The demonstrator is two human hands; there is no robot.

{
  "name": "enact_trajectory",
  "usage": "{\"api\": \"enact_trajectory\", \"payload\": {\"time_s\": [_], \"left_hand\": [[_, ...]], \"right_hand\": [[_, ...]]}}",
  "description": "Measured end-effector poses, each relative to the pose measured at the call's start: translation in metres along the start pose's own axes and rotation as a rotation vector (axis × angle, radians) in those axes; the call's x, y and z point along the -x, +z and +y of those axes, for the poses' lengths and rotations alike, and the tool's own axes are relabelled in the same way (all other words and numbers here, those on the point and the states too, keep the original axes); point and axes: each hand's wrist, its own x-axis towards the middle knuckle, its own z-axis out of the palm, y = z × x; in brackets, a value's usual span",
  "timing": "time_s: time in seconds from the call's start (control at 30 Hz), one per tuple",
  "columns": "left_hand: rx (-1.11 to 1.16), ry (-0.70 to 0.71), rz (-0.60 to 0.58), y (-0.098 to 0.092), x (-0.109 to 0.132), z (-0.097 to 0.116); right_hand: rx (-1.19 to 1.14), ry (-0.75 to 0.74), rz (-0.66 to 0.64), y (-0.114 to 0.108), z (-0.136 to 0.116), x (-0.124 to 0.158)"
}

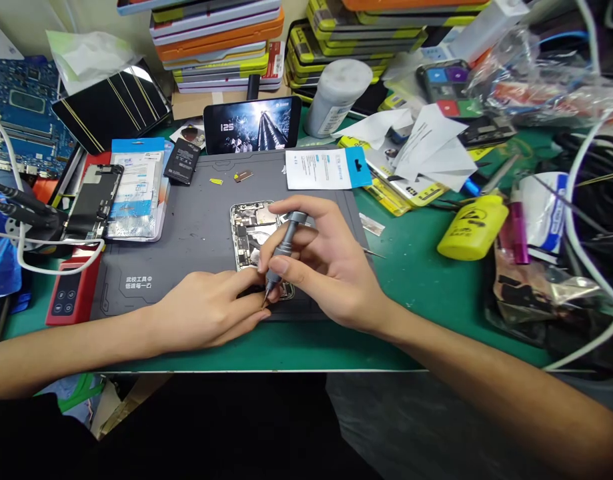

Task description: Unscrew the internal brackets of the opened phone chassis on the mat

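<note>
An opened smartphone (256, 233) lies on the dark grey work mat (181, 233), its inner parts bare. My right hand (326, 267) is closed around a grey precision screwdriver (287, 243), tilted with its tip down at the phone's lower edge. The index finger rests over the screwdriver's top end. My left hand (211, 307) lies at the phone's lower left, fingers bent together close to the screwdriver tip. Those fingers cover part of the phone's bottom, and whether they pinch anything is hidden.
A phone playing video (251, 127) stands behind the mat. A black battery (183, 162) and a removed screen (93, 200) lie at left. A blue-and-white packet (326, 169) lies on the mat's far right. Right of it are a yellow bottle (472, 228), tweezers and cables.
</note>
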Motion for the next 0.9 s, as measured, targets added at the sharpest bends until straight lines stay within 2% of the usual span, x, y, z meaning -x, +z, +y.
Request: {"api": "enact_trajectory", "payload": {"time_s": [0.63, 0.9], "left_hand": [[-0.035, 0.019, 0.034, 0.0015, -0.0005, -0.0007], [-0.036, 0.027, 0.035, 0.0024, -0.0007, -0.0011]], "right_hand": [[-0.044, 0.005, -0.065, -0.0026, 0.0007, -0.0029], [-0.052, -0.045, -0.083, -0.0054, 0.0045, -0.0032]]}}
